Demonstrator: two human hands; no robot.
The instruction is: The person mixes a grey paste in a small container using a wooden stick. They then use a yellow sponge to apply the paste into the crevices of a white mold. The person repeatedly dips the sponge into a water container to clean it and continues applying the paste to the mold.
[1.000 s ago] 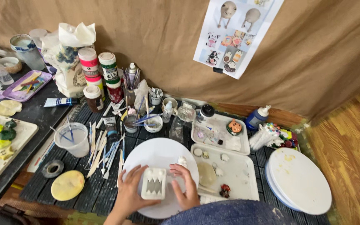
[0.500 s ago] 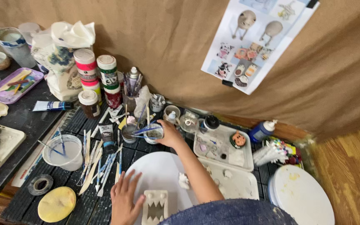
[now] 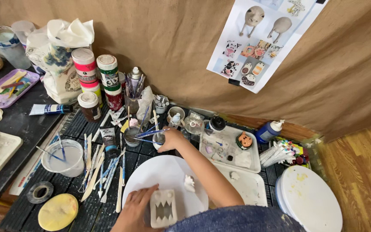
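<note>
A pale, unglazed clay slab (image 3: 163, 209), rectangular with a jagged, tooth-edged opening cut through its middle, lies on a round white board (image 3: 168, 176) at the near edge of the bench (image 3: 71, 129). The left hand (image 3: 136, 210) rests against the slab's left side, fingers (image 3: 149, 191) spread along its edge and touching it. Beyond those fingers, the right hand (image 3: 171, 138) reaches to a small white cup (image 3: 159, 139), its fingers curled around the rim; a thin blue-handled tool (image 3: 149, 134) juts leftward from the cup. A small lump of white clay (image 3: 189, 183) sits on the board, just right of the slab. Left of the fingers, slim wooden and blue modelling tools (image 3: 101, 169) lie scattered on the dark slatted surface.
</note>
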